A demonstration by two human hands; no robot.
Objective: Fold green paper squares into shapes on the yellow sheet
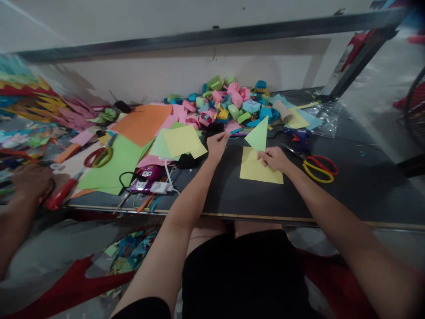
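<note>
My right hand pinches a light green paper triangle at its lower corner, and the paper stands up from the fingers. Under that hand a yellow square sheet lies flat on the dark table. My left hand is raised to the left of the triangle, apart from it. Its thumb and fingers are pressed together; what they hold, if anything, I cannot make out. Just left of it are stacked yellow sheets with green ones beneath.
Folded paper pieces are heaped at the back. Scissors and a blue glue gun lie at right. A purple power strip, orange paper and other scissors are at left, near another person's hand.
</note>
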